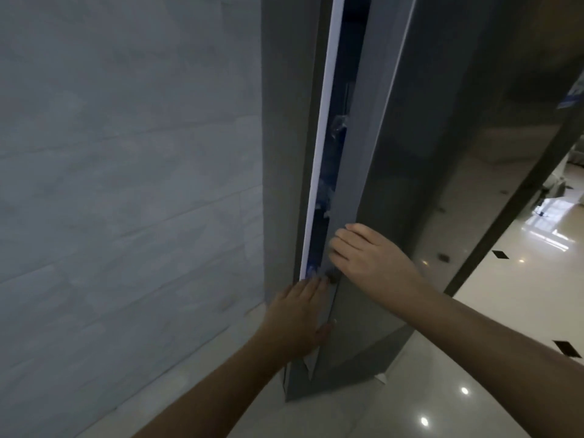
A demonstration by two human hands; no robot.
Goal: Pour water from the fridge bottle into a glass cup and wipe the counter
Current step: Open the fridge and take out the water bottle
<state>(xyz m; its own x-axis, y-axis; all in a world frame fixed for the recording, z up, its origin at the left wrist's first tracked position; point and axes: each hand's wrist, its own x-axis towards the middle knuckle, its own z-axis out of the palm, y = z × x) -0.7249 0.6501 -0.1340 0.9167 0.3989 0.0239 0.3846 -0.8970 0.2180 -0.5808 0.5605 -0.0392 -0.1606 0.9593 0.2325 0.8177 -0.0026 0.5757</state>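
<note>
A tall grey fridge (281, 153) stands in front of me with its door (426, 153) a narrow crack ajar, showing a white seal and a dark blue interior. My right hand (369, 257) is on the door's left edge, its fingers curled round that edge into the gap. My left hand (297, 314) lies flat with straight fingers on the lower front of the fridge, at the bottom of the gap. Faint plastic shapes (338, 128) show inside the crack; no bottle can be made out. No glass cup or counter is in view.
A pale grey tiled wall (126, 184) fills the left side, close to the fridge. Glossy white floor tiles (474, 390) with small black insets spread to the lower right. A bright room (556, 216) opens beyond the door at the right.
</note>
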